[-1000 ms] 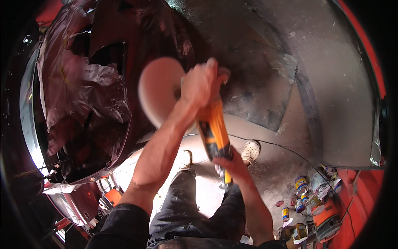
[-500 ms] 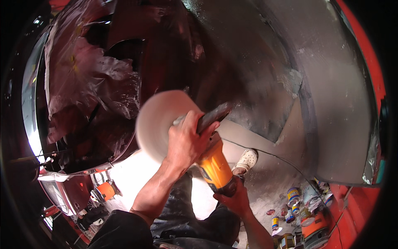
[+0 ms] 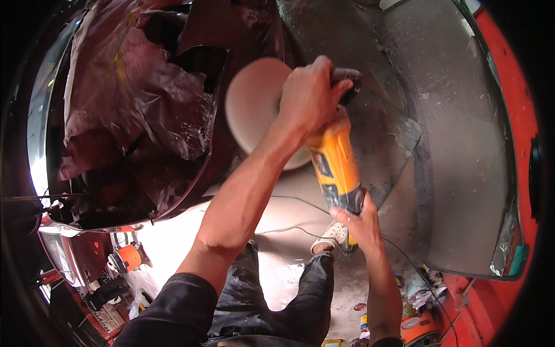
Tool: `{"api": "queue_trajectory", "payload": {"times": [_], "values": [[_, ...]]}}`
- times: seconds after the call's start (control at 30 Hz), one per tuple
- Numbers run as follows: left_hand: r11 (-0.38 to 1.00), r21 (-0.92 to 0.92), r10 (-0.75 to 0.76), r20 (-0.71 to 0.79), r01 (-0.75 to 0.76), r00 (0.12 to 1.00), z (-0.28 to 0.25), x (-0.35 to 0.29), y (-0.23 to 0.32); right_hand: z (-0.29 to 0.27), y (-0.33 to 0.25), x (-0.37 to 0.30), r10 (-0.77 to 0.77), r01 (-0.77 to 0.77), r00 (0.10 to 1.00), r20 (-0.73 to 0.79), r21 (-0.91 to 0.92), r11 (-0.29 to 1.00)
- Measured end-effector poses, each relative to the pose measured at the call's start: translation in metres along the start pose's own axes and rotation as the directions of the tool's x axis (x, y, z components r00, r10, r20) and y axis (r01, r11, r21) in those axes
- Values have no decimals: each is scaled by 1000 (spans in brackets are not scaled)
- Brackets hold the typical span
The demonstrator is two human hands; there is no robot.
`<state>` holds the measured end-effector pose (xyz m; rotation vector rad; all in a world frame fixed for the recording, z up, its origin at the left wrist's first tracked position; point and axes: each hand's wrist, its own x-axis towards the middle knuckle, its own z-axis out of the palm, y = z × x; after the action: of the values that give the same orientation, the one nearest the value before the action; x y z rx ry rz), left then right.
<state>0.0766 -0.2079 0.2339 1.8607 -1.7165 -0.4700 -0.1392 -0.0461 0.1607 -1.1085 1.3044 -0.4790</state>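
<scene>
A yellow and black power polisher (image 3: 334,151) is held in both my hands in front of me. My left hand (image 3: 307,98) is wrapped round its black front handle (image 3: 348,76). Lower down, my right hand (image 3: 364,222) grips the black rear end of the body. The large pale round pad (image 3: 250,107) is smeared as if spinning. It faces left, towards the dark maroon car body (image 3: 213,151); whether it touches the panel, I cannot tell. My left hand and forearm cover part of the pad.
Crumpled masking sheet (image 3: 141,92) covers part of the car. A thin cord (image 3: 404,250) trails across the floor. Paint cans and an orange bucket-like container (image 3: 419,332) stand at lower right, by a red surface (image 3: 511,87). Another orange thing (image 3: 128,258) sits at lower left.
Both hands have carried the polisher farther away and to the right, and my left arm is more stretched out. The grips stay the same. The pad is blurred in both frames.
</scene>
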Motion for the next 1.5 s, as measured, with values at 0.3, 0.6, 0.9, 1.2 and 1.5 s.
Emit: {"api": "queue_trajectory", "payload": {"times": [0.3, 0.6, 0.9, 1.2, 1.5], "values": [[993, 68, 102, -20, -100, 995, 13, 17, -6, 10, 1, 16, 61, -60, 998, 0, 78, 995], [980, 3, -198, 106, 199, 975, -23, -88, 20, 9, 39, -79, 172, -182, 974, 145, 58, 982], [997, 40, 62, -39, -61, 997, -9, -11, -2, 2, -20, -10, 84, -85, 995, 44, 23, 996], [999, 30, 18, 4, -18, 1000, -12, -29, 3, 9, 4, -24, 18, -17, 999, 28, -22, 1000], [987, 27, -163, 102, 161, 981, -38, -180, 6, 39, 57, -146, 370, -420, 885, 281, 143, 896]]}}
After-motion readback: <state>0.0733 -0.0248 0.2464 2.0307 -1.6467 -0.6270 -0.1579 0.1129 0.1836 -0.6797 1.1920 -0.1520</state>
